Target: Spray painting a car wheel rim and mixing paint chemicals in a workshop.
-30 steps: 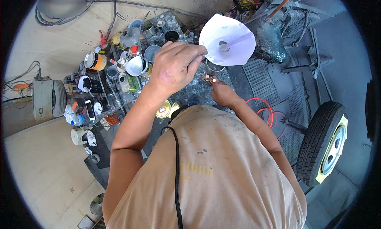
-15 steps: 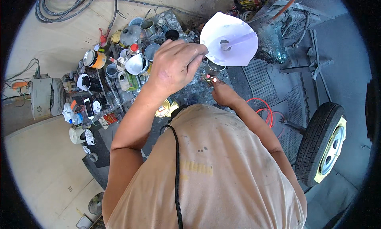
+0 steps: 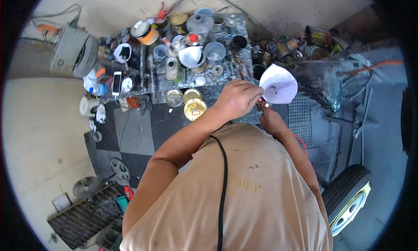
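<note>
My left hand (image 3: 237, 98) pinches the edge of a white paper funnel (image 3: 284, 85), which has a hole at its middle. The funnel tilts toward me, just above and partly over a metal tool (image 3: 262, 104) with small knobs, apparently a spray gun, in my closed right hand (image 3: 271, 119). The funnel covers most of that tool's cup. Both hands are in front of a paint-spattered bench (image 3: 231, 75) crowded with cans and cups, among them a clear plastic cup (image 3: 215, 51) and a black cup (image 3: 239, 42).
Gold lids (image 3: 195, 109) lie below the bench. A phone (image 3: 116, 83) is at its left end. A wheel (image 3: 348, 201) is mounted at lower right, near a red hose (image 3: 302, 142). A foil-wrapped fixture (image 3: 328, 96) stands right. A grimy rack (image 3: 87, 214) is at lower left.
The view has shifted, showing more of the floor and lower left rack. My hands and the funnel sit lower and further right in the picture; both grips are unchanged.
</note>
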Available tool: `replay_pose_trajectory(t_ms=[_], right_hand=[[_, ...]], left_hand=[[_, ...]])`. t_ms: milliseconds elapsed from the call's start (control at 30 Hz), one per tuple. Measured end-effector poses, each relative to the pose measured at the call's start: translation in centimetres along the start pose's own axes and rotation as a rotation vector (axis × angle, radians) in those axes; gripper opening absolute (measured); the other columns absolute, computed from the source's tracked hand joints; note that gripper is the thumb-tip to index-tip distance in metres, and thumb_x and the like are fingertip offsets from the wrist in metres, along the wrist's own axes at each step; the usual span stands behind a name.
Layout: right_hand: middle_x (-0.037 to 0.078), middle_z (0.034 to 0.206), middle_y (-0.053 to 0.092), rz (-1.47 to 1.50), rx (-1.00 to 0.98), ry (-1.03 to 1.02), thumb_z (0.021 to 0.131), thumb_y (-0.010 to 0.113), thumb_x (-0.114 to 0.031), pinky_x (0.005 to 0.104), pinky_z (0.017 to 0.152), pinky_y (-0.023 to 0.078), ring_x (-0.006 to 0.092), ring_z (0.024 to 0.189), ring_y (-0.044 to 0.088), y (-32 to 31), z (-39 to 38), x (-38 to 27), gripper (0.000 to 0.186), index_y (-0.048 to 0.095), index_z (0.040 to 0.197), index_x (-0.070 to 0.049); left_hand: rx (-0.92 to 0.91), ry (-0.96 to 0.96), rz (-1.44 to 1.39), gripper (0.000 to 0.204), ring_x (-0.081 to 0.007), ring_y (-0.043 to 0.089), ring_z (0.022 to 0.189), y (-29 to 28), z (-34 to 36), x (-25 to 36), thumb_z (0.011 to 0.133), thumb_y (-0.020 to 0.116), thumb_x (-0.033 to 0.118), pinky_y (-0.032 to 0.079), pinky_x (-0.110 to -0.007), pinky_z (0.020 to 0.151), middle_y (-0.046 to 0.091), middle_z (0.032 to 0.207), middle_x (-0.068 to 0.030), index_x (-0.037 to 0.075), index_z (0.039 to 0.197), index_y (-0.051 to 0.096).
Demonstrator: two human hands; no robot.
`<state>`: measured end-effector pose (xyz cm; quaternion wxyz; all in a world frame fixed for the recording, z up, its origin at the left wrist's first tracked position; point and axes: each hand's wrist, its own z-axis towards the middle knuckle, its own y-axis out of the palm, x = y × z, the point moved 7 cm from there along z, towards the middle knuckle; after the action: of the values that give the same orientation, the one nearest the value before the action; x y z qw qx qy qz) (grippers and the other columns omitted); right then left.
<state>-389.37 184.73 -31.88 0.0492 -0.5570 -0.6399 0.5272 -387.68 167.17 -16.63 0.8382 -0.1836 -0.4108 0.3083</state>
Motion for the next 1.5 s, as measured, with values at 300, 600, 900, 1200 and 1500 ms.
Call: replay_pose_trajectory(t_ms=[300,600,900,1200,1500], right_hand=[[0.029,0.111,0.064,0.175,-0.186,-0.437,0.086,0.05,-0.009,0.0528,0.077,0.05,0.0465,0.091,0.064,1.7,4.4,-5.1,0.045,0.047,0.129,0.004],[0.03,0.109,0.064,0.012,-0.266,-0.634,0.086,0.051,-0.008,0.052,0.076,0.052,0.0454,0.089,0.066,5.3,11.4,-17.1,0.042,0.049,0.125,0.007],[0.029,0.104,0.066,-0.147,-0.299,-0.695,0.086,0.052,-0.009,0.0515,0.074,0.052,0.0455,0.086,0.066,9.2,13.5,-25.4,0.039,0.051,0.122,0.008],[0.028,0.098,0.068,-0.162,-0.319,-0.569,0.086,0.053,-0.009,0.051,0.073,0.052,0.0461,0.084,0.066,7.6,14.1,-25.2,0.038,0.052,0.121,0.007],[0.029,0.108,0.063,-0.063,-0.234,-0.246,0.09,0.05,-0.018,0.053,0.076,0.05,0.0464,0.088,0.063,3.9,10.4,-12.7,0.039,0.05,0.122,0.006]], left_hand=[[0.108,-0.28,0.137,0.018,-0.0236,0.064,0.069,-6.6,-6.7,-4.2,0.075,0.072,0.002,0.051,-0.033,0.067,0.071,0.082,-0.0061,0.006,0.093,0.071],[0.279,-0.518,0.364,0.015,-0.0258,0.064,0.068,-16.0,-13.0,-6.6,0.075,0.072,0.002,0.051,-0.034,0.067,0.073,0.086,-0.0076,0.006,0.089,0.072],[0.328,-0.679,0.49,0.02,-0.0226,0.06,0.065,-21.5,-15.7,-6.8,0.078,0.07,-0.002,0.05,-0.032,0.065,0.07,0.083,-0.0092,0.004,0.097,0.071],[0.649,-0.957,0.214,0.018,-0.0245,0.063,0.066,-22.8,-19.3,-12.9,0.08,0.069,-0.001,0.051,-0.032,0.065,0.072,0.084,-0.0104,0.003,0.098,0.072],[0.347,-1.115,0.536,0.022,-0.0338,0.069,0.08,-18.5,-24.1,-29.4,0.084,0.067,0.013,0.054,-0.039,0.072,0.074,0.093,-0.0142,0.002,0.102,0.072]])
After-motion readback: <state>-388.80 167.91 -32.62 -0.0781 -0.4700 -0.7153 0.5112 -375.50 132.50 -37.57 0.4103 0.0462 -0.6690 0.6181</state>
